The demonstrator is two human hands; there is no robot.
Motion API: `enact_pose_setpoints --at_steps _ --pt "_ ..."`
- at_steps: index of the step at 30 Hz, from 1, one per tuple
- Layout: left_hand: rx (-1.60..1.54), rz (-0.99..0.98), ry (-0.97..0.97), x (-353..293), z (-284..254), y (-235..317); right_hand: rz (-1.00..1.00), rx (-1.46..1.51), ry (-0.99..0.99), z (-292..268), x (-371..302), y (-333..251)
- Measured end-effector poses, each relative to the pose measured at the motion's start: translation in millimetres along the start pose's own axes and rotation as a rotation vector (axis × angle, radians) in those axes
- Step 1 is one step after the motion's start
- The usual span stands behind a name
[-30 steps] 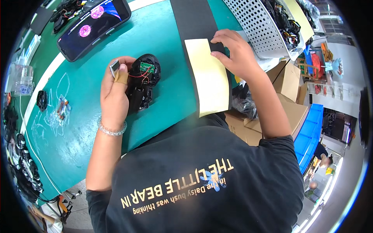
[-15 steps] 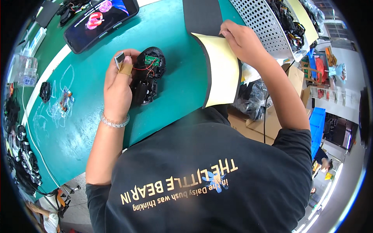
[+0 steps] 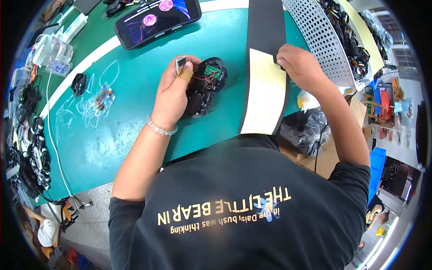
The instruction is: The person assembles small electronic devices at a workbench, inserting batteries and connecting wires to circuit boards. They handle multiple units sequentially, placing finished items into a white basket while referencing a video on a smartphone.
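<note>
My left hand (image 3: 173, 92) is closed, thumb and fingers pinching a small flat silver piece (image 3: 180, 63) with a tan band by the thumb. Red wires run from beside it to a green circuit board (image 3: 212, 71) in an opened black housing (image 3: 200, 101), which lies on the green table against my fingers. Over to the right, my right hand (image 3: 300, 67) has its fingers bent together at the edge of a long black strip (image 3: 266, 27). A pale yellow sheet (image 3: 264, 92) covers the strip's near part, which hangs to the table's front edge. My right fingertips are partly hidden.
A phone (image 3: 157, 22) with a lit screen stands at the back. White perforated basket (image 3: 317, 40) with black parts is at the back right. A small black part (image 3: 78, 84) and a clear plastic bag (image 3: 102, 101) lie at left, near a white cable (image 3: 51, 135).
The yellow-covered part of the strip was raised and curled; now it lies flatter. My right hand has lowered beside its edge. The left hand keeps its hold while the whole view has shifted.
</note>
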State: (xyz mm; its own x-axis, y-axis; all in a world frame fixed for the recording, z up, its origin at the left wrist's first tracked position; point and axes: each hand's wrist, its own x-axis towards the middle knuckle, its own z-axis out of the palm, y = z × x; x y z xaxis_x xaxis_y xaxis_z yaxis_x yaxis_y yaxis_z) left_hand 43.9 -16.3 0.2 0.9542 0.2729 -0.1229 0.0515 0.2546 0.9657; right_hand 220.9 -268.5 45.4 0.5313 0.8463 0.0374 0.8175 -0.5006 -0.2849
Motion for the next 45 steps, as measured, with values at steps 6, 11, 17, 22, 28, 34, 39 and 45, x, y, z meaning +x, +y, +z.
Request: enact_pose_setpoints --at_steps 6,11,17,22,28,34,39,45 --pt "0.063 0.028 -0.001 0 -1 -1 -0.054 -0.013 0.042 0 -8 -7" --pt "-0.029 0.036 -0.015 -1 2 0 0.017 0.068 -0.001 -1 -4 1" --pt "-0.094 -0.007 0.044 -2 6 2 0.047 0.037 -0.025 -6 12 5" --pt "-0.070 -0.004 0.033 -2 5 3 0.213 0.223 -0.053 -6 11 13" --pt "-0.010 -0.002 0.041 -3 5 8 0.293 0.458 0.193 0 4 0" --pt "0.081 0.042 0.014 -1 3 5 0.005 0.860 0.398 4 11 -60" --pt "0.020 0.057 -0.022 0 2 -1 -0.187 0.944 0.376 18 23 -99" --pt "0.123 0.293 0.013 -4 10 2 -0.061 1.198 0.477 43 46 -133"
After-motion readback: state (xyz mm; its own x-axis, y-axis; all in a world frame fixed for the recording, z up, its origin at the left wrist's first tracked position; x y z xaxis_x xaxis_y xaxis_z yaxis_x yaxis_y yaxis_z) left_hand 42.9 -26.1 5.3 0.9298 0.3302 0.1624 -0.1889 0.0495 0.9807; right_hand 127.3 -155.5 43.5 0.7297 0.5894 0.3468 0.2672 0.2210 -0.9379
